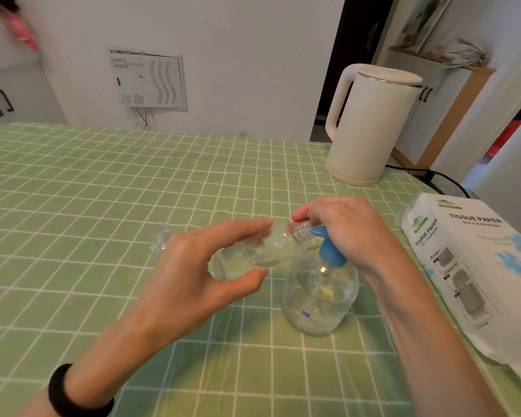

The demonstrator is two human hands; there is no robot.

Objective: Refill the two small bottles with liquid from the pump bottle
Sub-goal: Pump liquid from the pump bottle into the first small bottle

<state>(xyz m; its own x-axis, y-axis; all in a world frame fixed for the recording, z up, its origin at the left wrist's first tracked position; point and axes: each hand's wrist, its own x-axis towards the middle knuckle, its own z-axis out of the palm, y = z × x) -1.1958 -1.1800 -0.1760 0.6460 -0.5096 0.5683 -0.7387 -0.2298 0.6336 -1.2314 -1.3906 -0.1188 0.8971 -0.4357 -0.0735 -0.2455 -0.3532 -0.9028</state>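
A clear pump bottle [319, 299] with a blue pump head [328, 254] stands on the green checked tablecloth, partly filled with clear liquid. My left hand [199, 266] holds a small clear bottle [271, 248] between fingers and thumb, tilted on its side with its open threaded neck [301, 231] right at the blue spout. My right hand [343, 230] is curled over the pump head, and its fingertips touch the small bottle's neck. A second small clear bottle [162, 239] stands on the cloth to the left, apart from both hands.
A cream electric kettle [370, 124] stands at the back right, its black cord [433, 176] trailing right. A tissue paper pack [475, 266] lies along the right edge. Another clear object [220, 266] lies behind my left hand; I cannot tell what it is.
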